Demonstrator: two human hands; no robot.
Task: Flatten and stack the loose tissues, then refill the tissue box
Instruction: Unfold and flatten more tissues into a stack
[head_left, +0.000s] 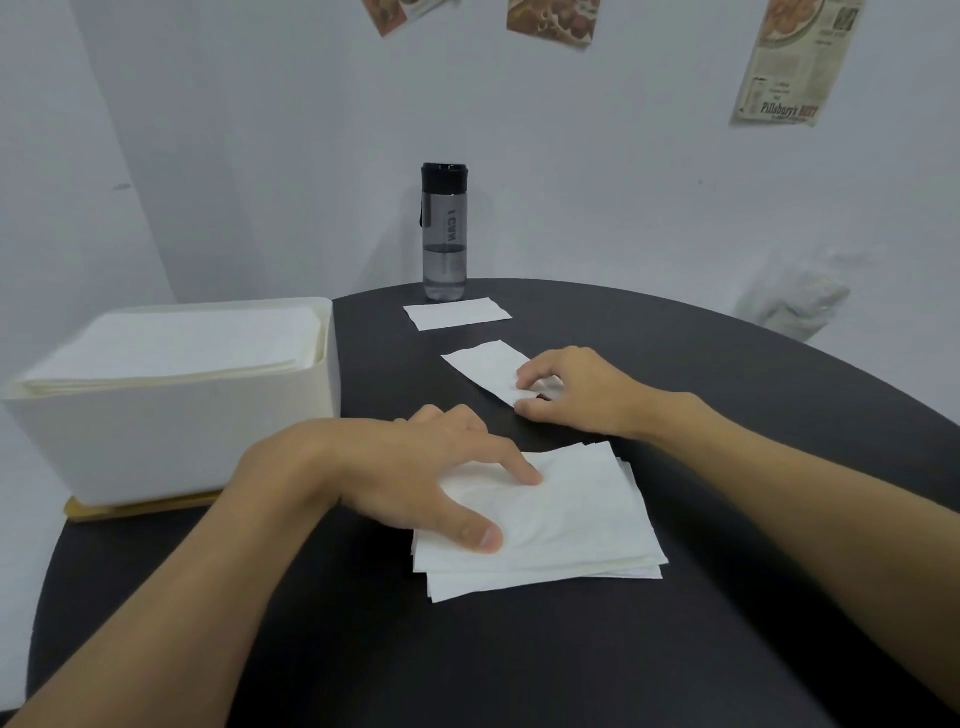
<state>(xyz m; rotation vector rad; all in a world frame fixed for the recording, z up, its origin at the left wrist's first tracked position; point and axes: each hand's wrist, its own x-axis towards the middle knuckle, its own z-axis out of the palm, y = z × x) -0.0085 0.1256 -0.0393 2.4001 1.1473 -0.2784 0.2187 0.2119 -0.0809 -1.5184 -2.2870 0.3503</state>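
Note:
A stack of flattened white tissues (571, 525) lies on the black round table (675, 649) in front of me. My left hand (415, 467) rests flat on the stack's left side, fingers spread. Farther back a single loose tissue (483, 366) lies at an angle, and my right hand (566, 389) pinches its near right end between thumb and fingers. Another flat tissue (457, 313) lies beyond it near the bottle. The white tissue box (171, 431) stands open at the left, filled with tissues (176, 343) to its rim.
A grey water bottle (444, 234) with a black cap stands at the table's far edge by the wall. A wooden lid (135, 508) lies under the box. A crumpled white plastic bag (795, 301) sits behind the table at the right.

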